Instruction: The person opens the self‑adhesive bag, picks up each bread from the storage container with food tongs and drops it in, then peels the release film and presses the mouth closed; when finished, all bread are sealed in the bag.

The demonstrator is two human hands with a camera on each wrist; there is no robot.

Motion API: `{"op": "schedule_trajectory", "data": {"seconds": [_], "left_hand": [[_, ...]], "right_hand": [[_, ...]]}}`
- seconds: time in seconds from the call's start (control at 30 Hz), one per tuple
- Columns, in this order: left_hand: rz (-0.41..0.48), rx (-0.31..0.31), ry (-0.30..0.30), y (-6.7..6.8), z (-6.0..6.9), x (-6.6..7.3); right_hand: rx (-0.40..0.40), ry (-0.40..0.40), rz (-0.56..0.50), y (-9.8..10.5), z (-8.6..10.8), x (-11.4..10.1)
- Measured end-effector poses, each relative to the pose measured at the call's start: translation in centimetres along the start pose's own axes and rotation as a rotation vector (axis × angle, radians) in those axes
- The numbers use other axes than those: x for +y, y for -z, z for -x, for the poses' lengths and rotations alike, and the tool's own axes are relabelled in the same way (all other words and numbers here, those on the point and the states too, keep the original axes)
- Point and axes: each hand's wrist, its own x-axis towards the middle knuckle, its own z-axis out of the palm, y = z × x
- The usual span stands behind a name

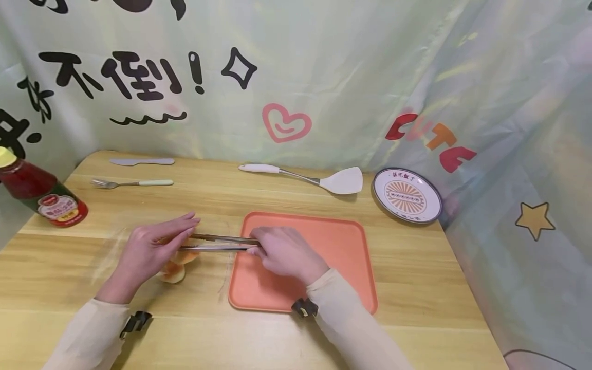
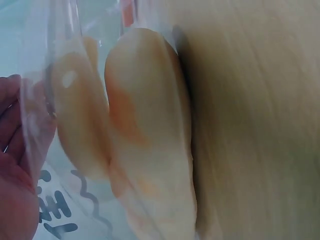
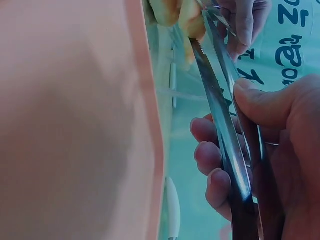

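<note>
Basically, right hand grips metal serrated tongs, fingers and thumb wrapped round the two arms; tong tips reach the bread rolls, cannot tell if they pinch one. Rolls sit in a clear plastic bag on the wood-grain table, left of the tray, partly under the left hand. Left hand has fingers stretched out at the bag and tong tips; cannot tell if it pinches the film. Writing: curtain has black "不倒!" and colored "CUTE", plus pink heart and yellow star; round plate has characters like "该吃饭了" over an orange sunburst; label on the yellow-capped red sauce bottle too small to read. Edges: bottle near table's left edge, plate by the far right corner against the curtain, white-handled spatula along the back edge, purple-gray knife back left with green-handled fork in front of it. Coral rectangular tray has a low raised rim, right hand over its left part. Room to move: widest right of the tray out to the table edge; tight between tray and spatula.
</note>
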Motion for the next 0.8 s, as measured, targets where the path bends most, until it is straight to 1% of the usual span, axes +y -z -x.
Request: {"op": "schedule_trajectory", "data": {"seconds": [0.27,0.37,0.47,0.63,0.8], "left_hand": [[0.001,0.052,-0.037,-0.5,-0.2,0.4],[0.003,0.056,-0.040,-0.6,-0.1,0.5],[-0.015,0.060,-0.038,-0.7,0.0,0.4],[-0.074,0.069,-0.035,-0.8,0.0,0.4],[-0.079,0.068,-0.026,-0.8,0.1,0.4]], "right_hand": [[-0.028,0.004,-0.024,-0.1,-1.3,-0.5],[-0.041,0.009,-0.032,-0.3,-1.9,-0.7],[-0.058,0.011,-0.018,-0.5,-2.4,-0.9],[-0.078,0.016,-0.001,-0.8,-3.2,-1.1],[-0.083,0.019,0.007,-0.8,-4.1,-1.4]]}}
